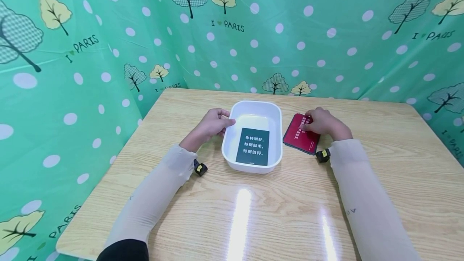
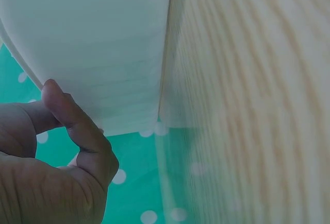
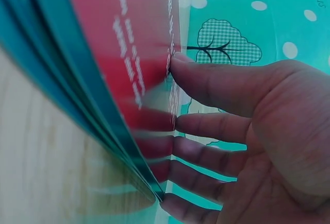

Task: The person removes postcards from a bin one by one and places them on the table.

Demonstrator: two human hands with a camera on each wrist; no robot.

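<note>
In the head view, my left hand (image 1: 212,125) grips the left rim of a white plastic basin (image 1: 276,132), thumb over the rim and fingers outside. The left wrist view shows a fingertip against the basin's wall (image 2: 103,38). Inside the basin lies a dark green card (image 1: 253,158) with white Chinese writing. To its right, my right hand (image 1: 322,122) touches a stack of cards with a red card (image 1: 299,138) on top. In the right wrist view, the thumb and extended fingertips rest along the edge of the red card (image 3: 124,54), over several teal-edged cards (image 3: 67,54).
The things stand on a light wood-grain table (image 1: 290,212) with glare streaks near the front. A green dotted curtain (image 1: 308,31) with printed trees hangs behind and at the left. Small black wrist devices (image 1: 200,168) show below both cuffs.
</note>
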